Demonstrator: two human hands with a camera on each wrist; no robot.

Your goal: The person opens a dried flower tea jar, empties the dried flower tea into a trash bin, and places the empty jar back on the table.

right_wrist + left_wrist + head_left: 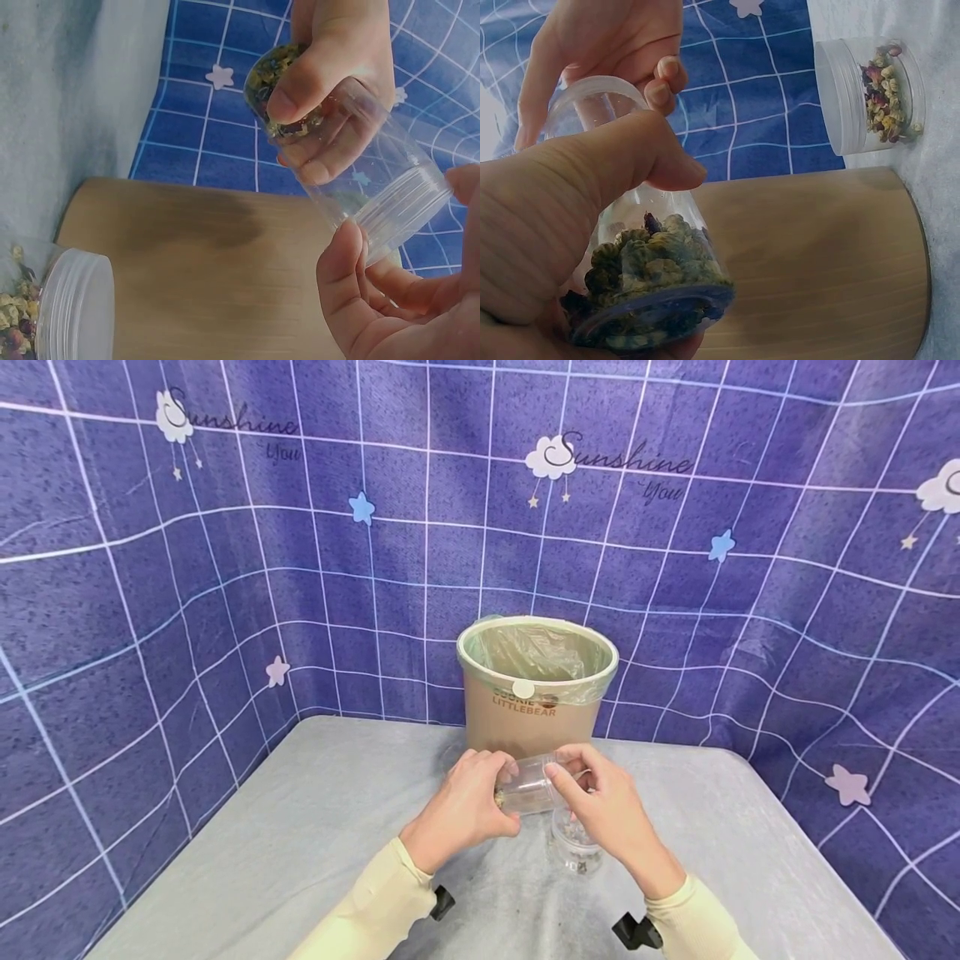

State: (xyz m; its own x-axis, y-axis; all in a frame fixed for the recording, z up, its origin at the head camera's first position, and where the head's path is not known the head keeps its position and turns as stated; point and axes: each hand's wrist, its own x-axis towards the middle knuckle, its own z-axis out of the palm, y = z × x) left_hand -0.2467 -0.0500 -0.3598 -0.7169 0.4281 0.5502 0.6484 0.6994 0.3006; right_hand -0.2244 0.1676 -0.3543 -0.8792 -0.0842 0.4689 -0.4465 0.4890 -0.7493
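Note:
My left hand [467,797] grips a clear plastic jar [527,787], tilted on its side above the table, by its lower part. Dried yellowish-green flower buds [656,255] with a few dark red pieces lie at the jar's base end. At the other end, my right hand [611,803] pinches the ribbed clear lid [401,214] between thumb and fingers. Whether the lid is loose on the jar I cannot tell. Below the right hand, a second clear jar [576,852] with its lid on stands on the table, holding dried yellow and red buds [885,94].
Just behind the hands stands a tan waste bin [536,727] with a pale rim and a clear plastic liner. A grey cloth covers the table [360,777]. Blue gridded curtains [420,543] hang at the back and both sides.

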